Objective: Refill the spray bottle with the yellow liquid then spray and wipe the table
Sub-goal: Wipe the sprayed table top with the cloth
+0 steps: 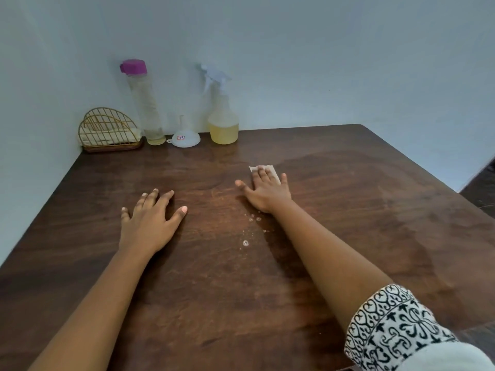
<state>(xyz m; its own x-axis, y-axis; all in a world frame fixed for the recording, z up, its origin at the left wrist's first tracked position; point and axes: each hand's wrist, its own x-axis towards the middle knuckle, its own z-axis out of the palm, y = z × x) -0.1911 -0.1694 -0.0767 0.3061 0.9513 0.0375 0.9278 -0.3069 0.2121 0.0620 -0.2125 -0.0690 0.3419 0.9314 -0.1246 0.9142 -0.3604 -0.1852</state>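
Dark wooden desk [214, 290] against pale wall, wet patches and small droplets [251, 218] near middle. Spray bottle [222, 121] at back edge, yellow liquid in lower part. Beside it white funnel [186, 137] with small unreadable label. Right hand [265, 192] flat, fingers spread, pressing white cloth [263, 169]. Left hand [150, 220] flat, fingers open, holding nothing.

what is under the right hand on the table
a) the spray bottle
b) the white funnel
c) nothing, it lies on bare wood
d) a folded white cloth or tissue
d: the right hand lies flat on a white folded cloth pressed to the table, while the funnel and spray bottle stand untouched at the back by the wall.
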